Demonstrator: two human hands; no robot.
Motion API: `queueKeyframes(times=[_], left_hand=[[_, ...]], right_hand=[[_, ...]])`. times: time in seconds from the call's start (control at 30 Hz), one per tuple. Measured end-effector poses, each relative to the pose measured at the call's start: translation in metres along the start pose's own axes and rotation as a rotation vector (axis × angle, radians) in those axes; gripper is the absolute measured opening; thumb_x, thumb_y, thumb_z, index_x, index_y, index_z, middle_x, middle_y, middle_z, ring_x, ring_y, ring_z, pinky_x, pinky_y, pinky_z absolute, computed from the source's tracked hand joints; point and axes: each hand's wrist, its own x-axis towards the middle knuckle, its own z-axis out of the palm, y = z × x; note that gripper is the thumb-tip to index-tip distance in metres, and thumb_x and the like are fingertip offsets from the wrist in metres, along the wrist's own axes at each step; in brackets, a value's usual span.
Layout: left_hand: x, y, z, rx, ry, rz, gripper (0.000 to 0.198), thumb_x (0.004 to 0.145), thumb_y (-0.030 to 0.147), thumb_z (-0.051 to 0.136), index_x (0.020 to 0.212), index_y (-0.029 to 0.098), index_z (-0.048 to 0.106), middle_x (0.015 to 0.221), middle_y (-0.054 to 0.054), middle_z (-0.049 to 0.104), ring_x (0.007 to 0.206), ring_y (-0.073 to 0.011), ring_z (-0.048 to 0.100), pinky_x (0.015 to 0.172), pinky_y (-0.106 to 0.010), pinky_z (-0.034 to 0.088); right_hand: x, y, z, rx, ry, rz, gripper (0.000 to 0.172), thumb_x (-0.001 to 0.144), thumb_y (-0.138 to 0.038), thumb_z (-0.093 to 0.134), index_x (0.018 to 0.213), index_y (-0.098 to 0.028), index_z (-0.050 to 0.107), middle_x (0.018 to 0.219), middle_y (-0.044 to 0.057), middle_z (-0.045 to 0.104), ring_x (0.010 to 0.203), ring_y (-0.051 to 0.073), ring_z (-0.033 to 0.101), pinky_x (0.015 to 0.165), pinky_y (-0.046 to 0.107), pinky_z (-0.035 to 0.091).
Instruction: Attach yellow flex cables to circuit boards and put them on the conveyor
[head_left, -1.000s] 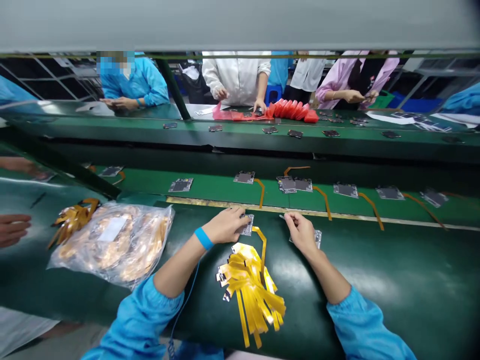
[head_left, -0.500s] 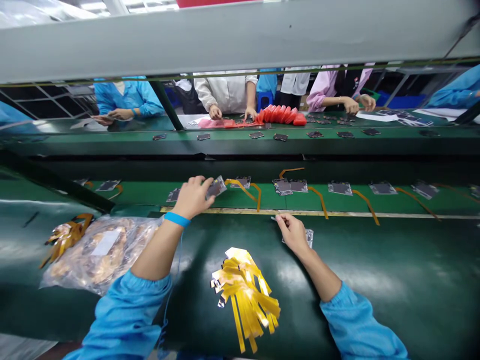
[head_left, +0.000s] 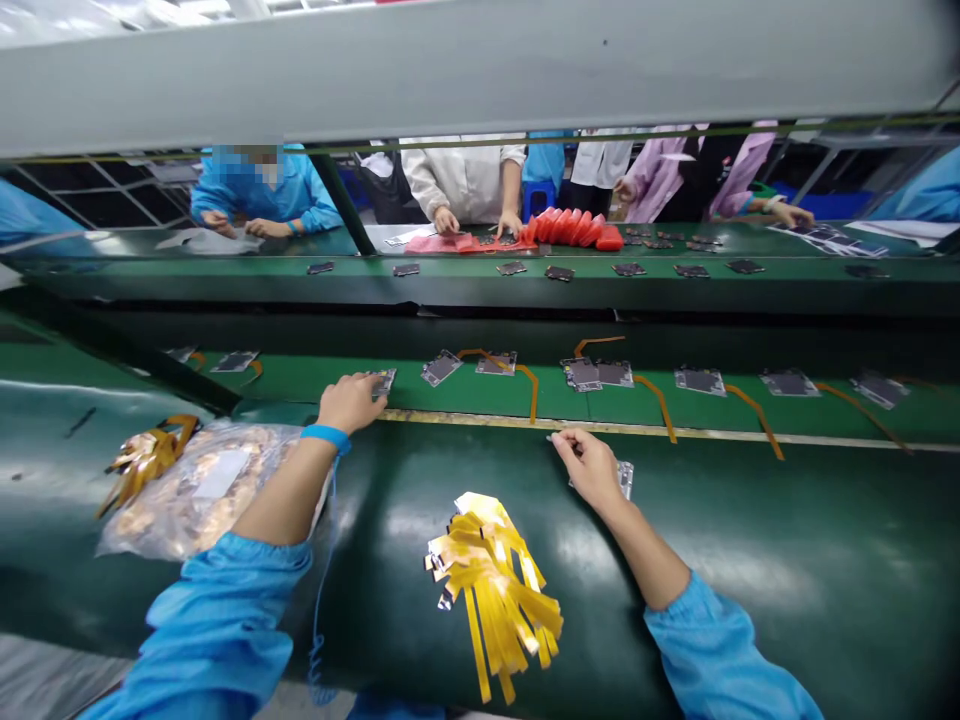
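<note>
My left hand (head_left: 351,403) is over the green belt at the left, its fingers closed around the near side of a circuit board (head_left: 385,381); its fingertips are partly hidden. A blue wrist strap with a coiled cord circles that wrist. My right hand (head_left: 589,466) is closed in a pinch, with a small thin light-grey tip (head_left: 553,438) poking out of the fingers; the rest of it is hidden. Under that hand, partly covered, lies another circuit board (head_left: 625,478). Between my forearms rests a pile of yellow-orange flex cables (head_left: 495,580).
Along the belt (head_left: 405,400) lie several boards, many with orange flex cables. At left are a clear plastic bag (head_left: 217,490) and more flex cables (head_left: 146,462). A slanted green post (head_left: 127,345) stands there. Beyond, co-workers handle parts near red pouches (head_left: 574,228).
My left hand let go of one board, which now lies tilted on the belt, and moved left to another. My right hand stayed nearly in place. The view shifted slightly.
</note>
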Motion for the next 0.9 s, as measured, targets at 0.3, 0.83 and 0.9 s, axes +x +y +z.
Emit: queueKeyframes(times=[0.3, 0.83, 0.9], left_hand=[[0.033, -0.026, 0.013, -0.009, -0.190, -0.040, 0.060, 0.090, 0.040, 0.053, 0.144, 0.015, 0.059, 0.138, -0.020, 0.065, 0.126, -0.0353, 0.063, 0.102, -0.042, 0.052], [0.066, -0.007, 0.009, 0.114, -0.334, 0.265, 0.101, 0.069, 0.023, 0.067, 0.163, 0.020, 0.030, 0.144, -0.022, 0.052, 0.129, -0.0379, 0.057, 0.103, -0.045, 0.049], [0.065, -0.007, 0.008, 0.075, -0.297, 0.259, 0.101, 0.069, 0.025, 0.066, 0.163, 0.019, 0.029, 0.142, -0.021, 0.051, 0.129, -0.0371, 0.056, 0.102, -0.043, 0.049]], right_hand=[[0.001, 0.012, 0.002, -0.013, 0.001, -0.023, 0.047, 0.094, -0.065, 0.053, 0.090, -0.023, 0.073, 0.082, 0.006, 0.076, 0.073, 0.024, 0.069, 0.066, 0.031, 0.045], [-0.005, -0.006, -0.003, -0.071, -0.059, -0.092, 0.034, 0.094, -0.055, 0.061, 0.092, -0.023, 0.073, 0.086, 0.005, 0.074, 0.075, 0.021, 0.067, 0.070, 0.029, 0.047], [-0.012, -0.019, -0.002, -0.103, -0.134, -0.146, 0.027, 0.095, -0.048, 0.062, 0.093, -0.023, 0.074, 0.087, 0.004, 0.073, 0.075, 0.019, 0.066, 0.069, 0.028, 0.045]])
